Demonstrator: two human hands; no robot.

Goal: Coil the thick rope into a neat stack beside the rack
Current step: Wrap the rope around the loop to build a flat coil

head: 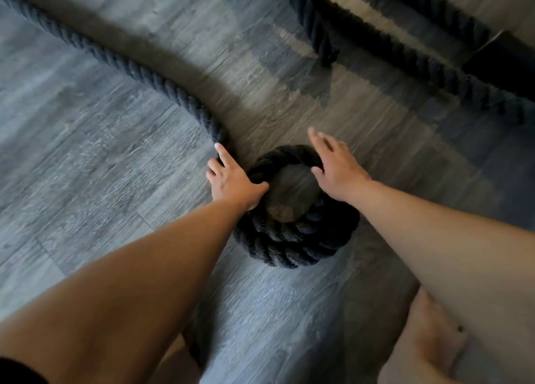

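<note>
A thick black twisted rope (121, 65) runs from the upper left across the grey wood floor and curves down into a small round coil (289, 238) at the centre. The coil is stacked a few turns high with bare floor showing through its middle. My left hand (231, 180) grips the rope where it joins the coil's left side, thumb on the inner edge. My right hand (335, 163) lies flat with spread fingers on the coil's far right rim, holding nothing.
Another stretch of black rope (411, 53) runs along the upper right, and a rope end (321, 38) hangs or lies near it. A dark base or rack foot (503, 65) sits at the right edge. My bare foot (428, 337) stands at the lower right.
</note>
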